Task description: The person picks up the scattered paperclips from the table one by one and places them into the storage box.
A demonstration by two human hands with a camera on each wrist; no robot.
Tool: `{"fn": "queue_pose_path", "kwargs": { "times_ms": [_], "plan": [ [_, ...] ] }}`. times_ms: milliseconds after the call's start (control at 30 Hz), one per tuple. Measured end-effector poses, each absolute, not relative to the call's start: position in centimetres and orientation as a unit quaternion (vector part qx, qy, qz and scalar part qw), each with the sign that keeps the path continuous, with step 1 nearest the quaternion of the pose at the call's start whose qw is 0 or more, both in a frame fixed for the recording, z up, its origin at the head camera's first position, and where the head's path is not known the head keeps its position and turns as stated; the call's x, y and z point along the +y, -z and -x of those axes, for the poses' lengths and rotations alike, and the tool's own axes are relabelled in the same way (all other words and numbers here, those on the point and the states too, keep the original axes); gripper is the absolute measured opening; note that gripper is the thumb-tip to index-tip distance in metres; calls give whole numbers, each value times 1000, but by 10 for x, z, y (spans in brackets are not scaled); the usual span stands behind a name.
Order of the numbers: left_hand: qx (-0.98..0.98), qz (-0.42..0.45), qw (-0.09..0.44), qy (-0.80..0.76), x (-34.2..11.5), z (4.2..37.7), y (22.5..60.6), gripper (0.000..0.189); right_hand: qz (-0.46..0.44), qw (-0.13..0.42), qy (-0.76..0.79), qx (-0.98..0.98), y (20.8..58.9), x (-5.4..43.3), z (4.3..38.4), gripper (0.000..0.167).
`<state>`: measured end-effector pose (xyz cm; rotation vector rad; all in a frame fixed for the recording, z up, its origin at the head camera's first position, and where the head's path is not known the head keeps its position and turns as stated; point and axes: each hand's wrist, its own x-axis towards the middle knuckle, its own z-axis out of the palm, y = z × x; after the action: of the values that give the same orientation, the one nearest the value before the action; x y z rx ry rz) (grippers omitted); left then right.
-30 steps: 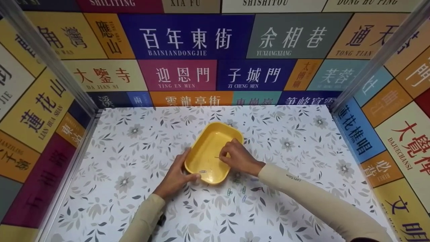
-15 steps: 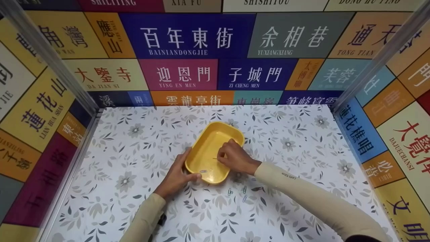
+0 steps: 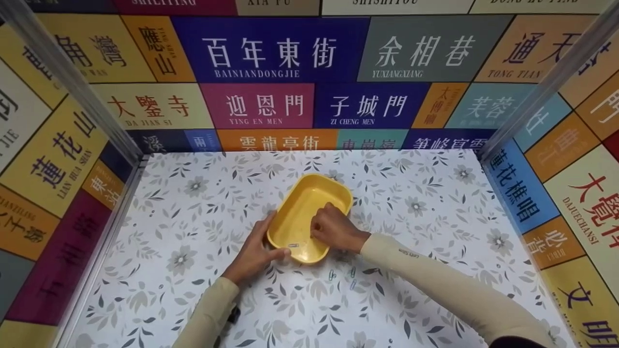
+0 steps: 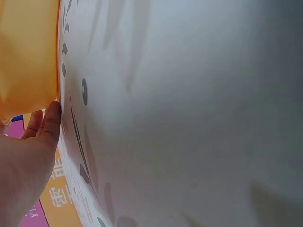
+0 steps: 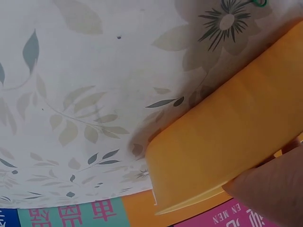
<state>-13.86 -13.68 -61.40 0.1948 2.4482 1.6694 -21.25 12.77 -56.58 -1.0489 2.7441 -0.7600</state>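
A yellow plastic tray (image 3: 297, 212) lies slanted on the table in the head view. My left hand (image 3: 254, 253) grips its near left corner, thumb over the rim and fingers along the outer side; in the left wrist view the fingertips (image 4: 54, 111) meet the tray's wall (image 4: 28, 56). Inside the tray, near that thumb, lies a small paper clip (image 3: 293, 246). Over the tray's right half, my right hand (image 3: 336, 227) has its fingers curled in a pinch on a thin paper clip, now mostly hidden by the fingers. The right wrist view shows this hand (image 5: 272, 187) over the rim.
Several loose paper clips lie right of the tray's near end, among them a green one (image 3: 332, 275) and a purple one (image 3: 353, 284). Leaf-patterned paper covers the table (image 3: 193, 290). Panels with printed characters (image 3: 271, 53) stand behind and on both sides.
My right hand has shifted slightly left and down into the tray, and the thin clip that stuck out from its fingertips is now barely visible. The left hand has kept its grip.
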Motion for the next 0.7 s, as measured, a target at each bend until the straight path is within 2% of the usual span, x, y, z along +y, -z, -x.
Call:
{"fn": "queue_pose_path", "kwargs": {
  "times_ms": [200, 700],
  "plan": [
    [815, -79, 83, -568, -138, 139, 614, 115, 368, 19, 236, 899, 567, 125, 212, 9],
    [819, -59, 87, -564, -135, 139, 615, 117, 319, 18, 293, 901, 555, 144, 206, 5]
  ]
}}
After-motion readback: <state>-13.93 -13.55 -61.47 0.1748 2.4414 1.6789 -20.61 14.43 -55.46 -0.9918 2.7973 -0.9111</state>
